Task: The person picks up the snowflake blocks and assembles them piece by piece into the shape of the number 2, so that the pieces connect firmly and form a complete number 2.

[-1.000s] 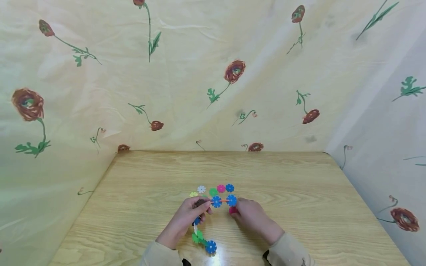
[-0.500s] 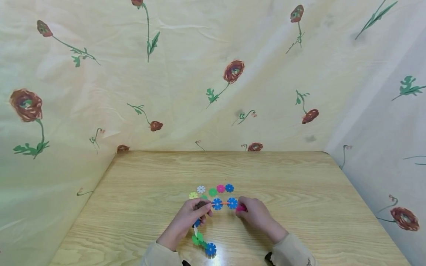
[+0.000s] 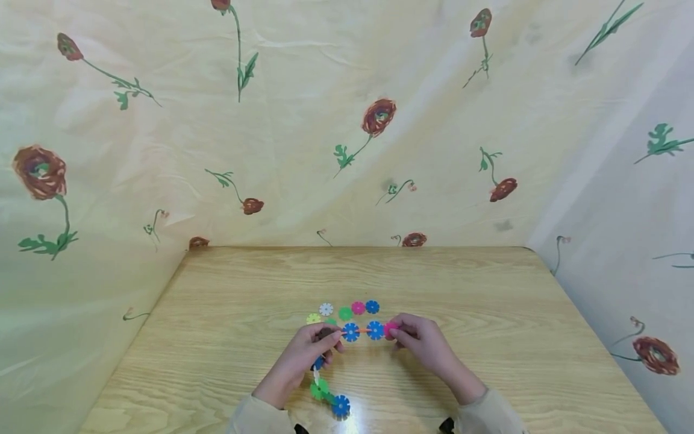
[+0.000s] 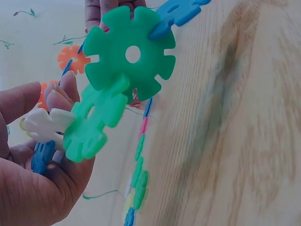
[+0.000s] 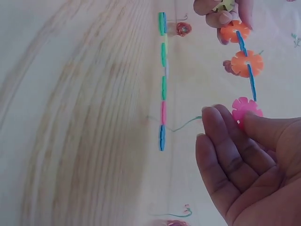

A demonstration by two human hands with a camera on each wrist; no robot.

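My left hand [image 3: 309, 352] grips a chain of slotted plastic snowflake discs near its middle. From it, blue discs [image 3: 375, 330] joined by orange discs [image 5: 246, 64] run right. The other end hangs below the hand, with a white disc [image 4: 49, 123], green discs [image 4: 110, 52] and a last blue disc [image 3: 340, 407]. Between thumb and fingers, my right hand [image 3: 425, 345] pinches a pink disc [image 5: 244, 108] at the chain's right end. It meets the edge of the end blue disc; whether their slots are locked I cannot tell. Fingers partly hide the held middle of the chain.
Several loose discs lie on the wooden table [image 3: 466, 289] beyond the hands: a white one [image 3: 326, 309], a yellow one [image 3: 313, 319], green ones [image 3: 345, 313], a pink one [image 3: 358, 308] and a blue one [image 3: 372, 307]. Flowered cloth [image 3: 303, 132] hangs behind and at both sides.
My right hand drew slightly right and turned, bringing the pink disc up from below to the end blue disc. The left hand has stayed nearly still with the chain.
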